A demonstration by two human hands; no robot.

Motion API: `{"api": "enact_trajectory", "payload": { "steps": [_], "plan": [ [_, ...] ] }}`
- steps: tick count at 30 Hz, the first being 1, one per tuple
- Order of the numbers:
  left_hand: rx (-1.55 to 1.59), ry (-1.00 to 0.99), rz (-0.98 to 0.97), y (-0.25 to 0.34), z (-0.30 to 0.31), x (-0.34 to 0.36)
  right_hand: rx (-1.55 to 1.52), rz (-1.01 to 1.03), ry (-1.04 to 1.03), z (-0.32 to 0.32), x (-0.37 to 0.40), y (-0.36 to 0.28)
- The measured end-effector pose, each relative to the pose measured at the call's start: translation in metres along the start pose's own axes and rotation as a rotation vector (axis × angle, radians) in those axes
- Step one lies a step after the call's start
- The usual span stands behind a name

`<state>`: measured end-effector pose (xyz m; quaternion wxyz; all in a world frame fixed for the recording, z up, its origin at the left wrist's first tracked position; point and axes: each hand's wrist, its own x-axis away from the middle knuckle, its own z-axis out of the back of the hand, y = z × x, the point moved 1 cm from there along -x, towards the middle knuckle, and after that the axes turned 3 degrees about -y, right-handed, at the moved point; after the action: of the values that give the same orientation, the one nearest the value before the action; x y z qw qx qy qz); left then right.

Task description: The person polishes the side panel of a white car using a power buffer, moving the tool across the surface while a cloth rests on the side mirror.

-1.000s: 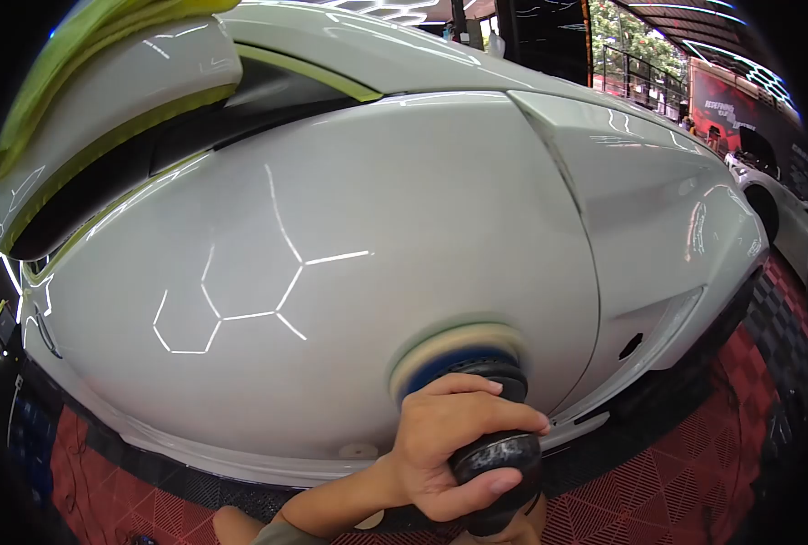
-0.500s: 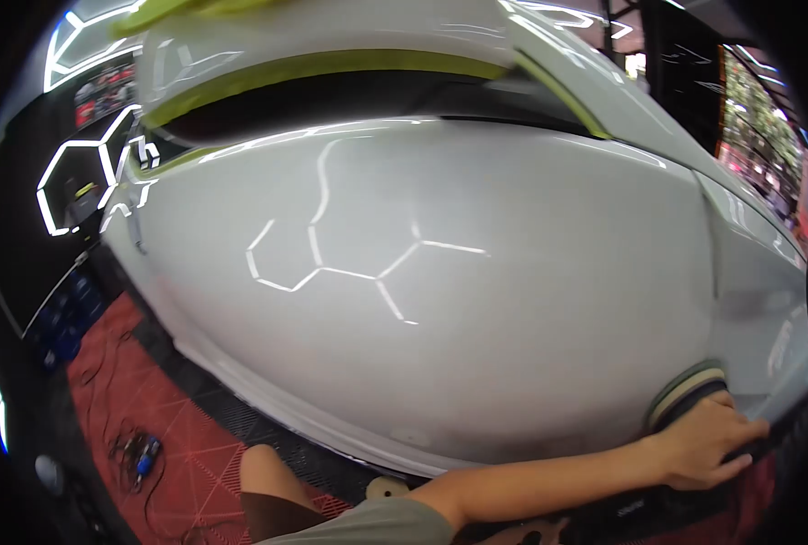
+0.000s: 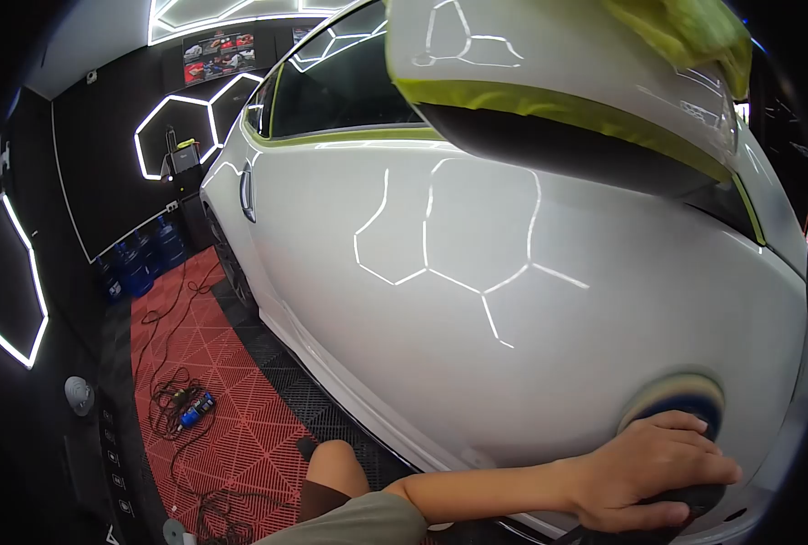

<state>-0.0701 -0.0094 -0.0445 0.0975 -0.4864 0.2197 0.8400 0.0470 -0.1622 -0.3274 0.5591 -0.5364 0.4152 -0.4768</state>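
Note:
My left hand reaches across from the lower middle, fingers curled over the dark head of a polisher. The polisher's round pad, with a cream rim and dark blue backing, looks smeared by motion. It lies against the lower right part of a glossy white car door. Most of the machine's body is hidden below my hand and the frame's edge. My right hand is out of view.
Yellow-green masking tape edges the side mirror, with a matching cloth above. A blue bottle and coiled cables lie on red floor tiles. Blue water jugs stand by the wall.
The view has swung left, bringing more of the car's rear and the floor into sight. My left hand remains on the polisher, whose pad still lies against the door.

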Motion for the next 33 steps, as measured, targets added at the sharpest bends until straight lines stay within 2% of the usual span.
{"api": "enact_trajectory", "payload": {
  "steps": [3,5,10,11,13,15,16,18,19,21,25,30,33],
  "plan": [
    [-0.053,0.105,-0.012,0.018,0.05,0.037,-0.008,-0.008,-0.04,-0.027,-0.011,0.001],
    [-0.046,0.065,0.058,0.029,0.086,0.063,-0.013,-0.011,-0.063,-0.047,-0.018,0.002],
    [0.069,0.303,0.014,0.055,0.162,0.116,-0.023,0.002,-0.103,-0.108,-0.047,-0.007],
    [0.066,0.303,0.009,0.062,0.174,0.125,0.005,0.039,-0.127,-0.124,-0.055,-0.013],
    [0.156,0.457,0.077,0.073,0.196,0.143,0.035,0.081,-0.142,-0.158,-0.073,-0.036],
    [0.163,0.478,0.092,0.08,0.223,0.158,-0.087,0.174,-0.144,-0.191,-0.086,-0.06],
    [0.167,0.476,0.106,0.083,0.233,0.166,-0.08,0.171,-0.14,-0.199,-0.091,-0.051],
    [0.137,0.473,0.126,0.088,0.26,0.178,0.232,0.321,-0.098,-0.222,-0.107,-0.044],
    [0.149,0.473,0.127,0.09,0.272,0.185,0.234,0.313,-0.089,-0.233,-0.109,-0.049],
    [0.054,0.538,0.096,0.094,0.291,0.199,0.325,0.11,-0.125,-0.256,-0.115,-0.067],
    [0.059,0.597,-0.035,0.096,0.33,0.24,0.431,0.07,-0.165,-0.293,-0.134,-0.089],
    [0.057,0.682,-0.099,0.104,0.384,0.271,-0.008,0.248,-0.396,-0.351,-0.168,-0.121],
    [0.004,0.738,-0.107,0.109,0.415,0.285,0.115,0.128,-0.421,-0.375,-0.18,-0.151]
  ]
}}
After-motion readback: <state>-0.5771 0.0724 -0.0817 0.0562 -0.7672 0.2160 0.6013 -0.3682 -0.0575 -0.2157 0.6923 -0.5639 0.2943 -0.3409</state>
